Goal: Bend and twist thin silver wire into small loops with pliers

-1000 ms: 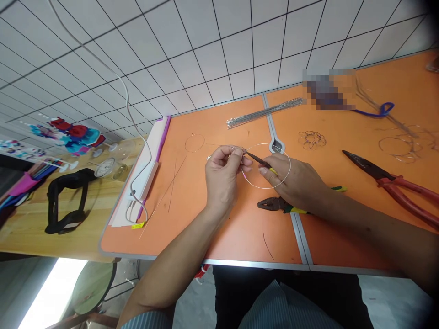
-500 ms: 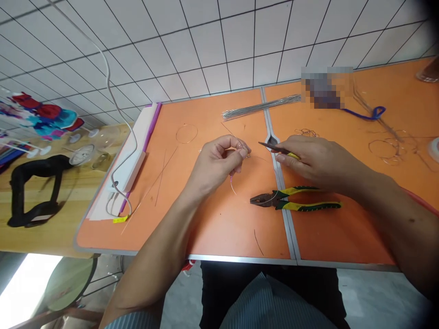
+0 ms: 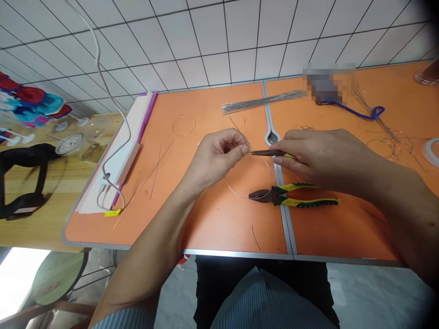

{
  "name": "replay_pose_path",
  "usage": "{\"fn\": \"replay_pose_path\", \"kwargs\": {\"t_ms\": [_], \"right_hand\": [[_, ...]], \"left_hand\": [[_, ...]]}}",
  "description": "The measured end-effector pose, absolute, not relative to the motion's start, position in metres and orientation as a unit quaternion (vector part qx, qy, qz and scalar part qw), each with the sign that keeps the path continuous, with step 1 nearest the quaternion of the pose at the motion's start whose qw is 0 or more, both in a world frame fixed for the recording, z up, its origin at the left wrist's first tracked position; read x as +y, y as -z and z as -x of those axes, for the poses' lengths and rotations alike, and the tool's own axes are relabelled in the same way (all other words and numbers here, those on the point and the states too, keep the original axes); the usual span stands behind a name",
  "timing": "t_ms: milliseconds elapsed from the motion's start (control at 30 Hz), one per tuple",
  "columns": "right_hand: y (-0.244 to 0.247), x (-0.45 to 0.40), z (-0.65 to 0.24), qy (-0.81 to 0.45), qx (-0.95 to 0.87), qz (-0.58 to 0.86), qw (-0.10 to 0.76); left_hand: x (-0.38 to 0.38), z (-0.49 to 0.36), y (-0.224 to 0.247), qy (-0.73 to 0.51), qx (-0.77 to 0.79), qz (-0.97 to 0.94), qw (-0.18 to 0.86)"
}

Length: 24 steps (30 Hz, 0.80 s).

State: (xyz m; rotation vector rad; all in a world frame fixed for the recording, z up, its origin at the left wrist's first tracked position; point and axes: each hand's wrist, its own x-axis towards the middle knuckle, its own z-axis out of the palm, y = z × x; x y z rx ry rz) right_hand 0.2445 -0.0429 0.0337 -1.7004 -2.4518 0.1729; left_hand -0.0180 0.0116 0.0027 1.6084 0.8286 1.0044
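My left hand (image 3: 219,157) pinches a thin wire between thumb and forefinger. Part of this wire bends into a large loop (image 3: 236,193) that hangs below the hand, passing close by the jaws of the combination pliers. My right hand (image 3: 308,148) is closed around small needle-nose pliers (image 3: 269,153), their dark tips pointing left at the wire by my left fingertips. Whether the tips touch the wire I cannot tell. Beneath my right hand, the combination pliers (image 3: 291,195) with yellow and green handles lie across the table's seam.
On the orange table (image 3: 219,228) lie a bundle of straight wires (image 3: 260,101), a wire ring (image 3: 184,125) and loose wire pieces. A white power strip (image 3: 120,164) with its cord stands left. A blue wire loop (image 3: 377,112) and a tape roll (image 3: 432,152) are at right.
The needle-nose pliers in my right hand have moved left and slightly down, up to my left fingertips. The wire loop below my left hand now shows wider. The view has shifted slightly.
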Motion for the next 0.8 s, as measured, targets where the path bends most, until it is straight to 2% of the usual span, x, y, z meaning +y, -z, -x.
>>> {"fn": "replay_pose_path", "kwargs": {"t_ms": [100, 800], "right_hand": [[-0.036, -0.043, -0.240, -0.034, -0.821, 0.570, 0.025], [-0.037, -0.043, -0.225, -0.006, -0.821, 0.571, -0.010]], "left_hand": [[0.011, 0.017, -0.003, -0.422, 0.346, -0.671, 0.502], [0.010, 0.016, -0.001, -0.414, 0.341, -0.696, 0.477]]}}
